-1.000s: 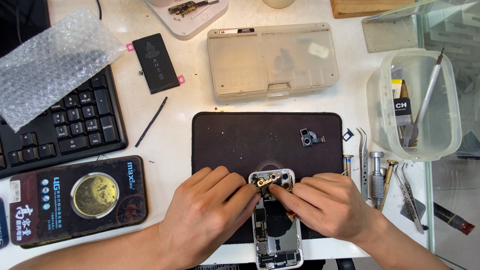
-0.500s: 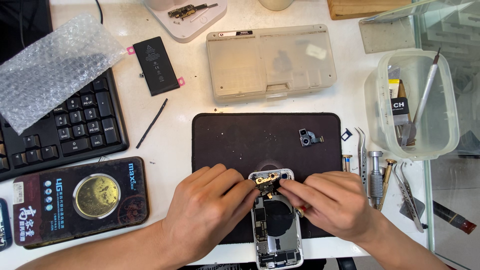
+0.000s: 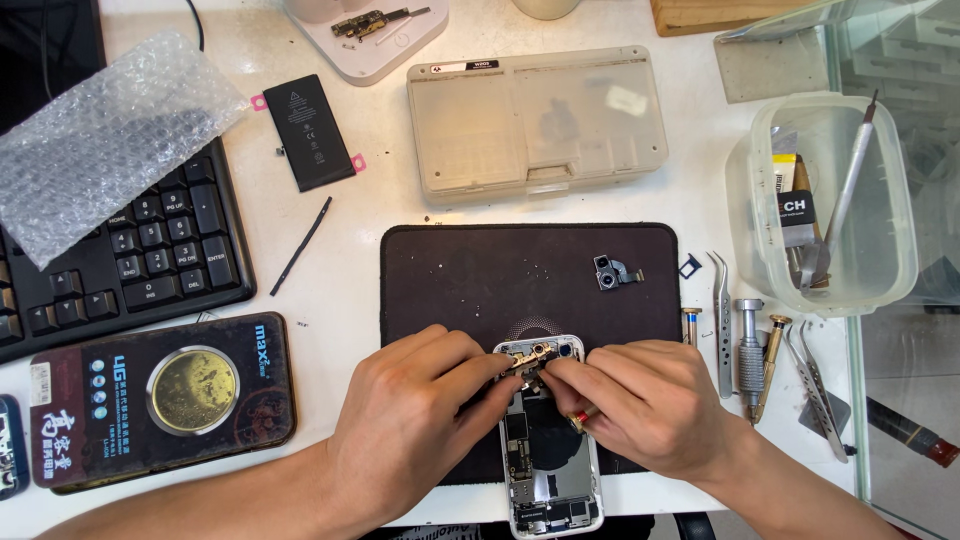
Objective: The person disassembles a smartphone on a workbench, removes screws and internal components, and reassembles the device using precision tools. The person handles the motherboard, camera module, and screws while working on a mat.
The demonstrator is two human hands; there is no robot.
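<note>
Opened smartphone [image 3: 548,470] lying face-down, back cover off, on the near edge of a dark work mat [image 3: 470,270], circuit board and internal parts exposed, lower end reaching past the mat toward the table's near edge. Left hand [image 3: 410,430] resting on the mat at the phone's left side, fingertips [image 3: 495,365] drawn together and pinching a small brass-coloured metal part [image 3: 530,355] at the top of the phone. Right hand [image 3: 640,405] mirrored on the right side, fingers closed together and meeting the same small part from the other side, knuckles covering part of the phone's upper right corner; exactly how the right fingertips grip hidden by the fingers themselves. Small camera module [image 3: 610,272] loose on the mat, well apart from both hands, toward the mat's far right. Just off the mat's right edge, tweezers [image 3: 720,310], a grey screwdriver [image 3: 748,345] and more slim tools side by side on the white table [image 3: 340,290]. Clear plastic tub [image 3: 880,290] farther right with a metal tool standing in it. Beige parts case [image 3: 535,120] shut, beyond the mat. Black phone battery [image 3: 308,132] left of that case, thin black spudger stick [image 3: 301,245] below it. Black keyboard [image 3: 130,250] at far left, sheet of bubble wrap [image 3: 100,140] partly over it, dark flat package [image 3: 160,400] with a round gold window near the left forearm.
</note>
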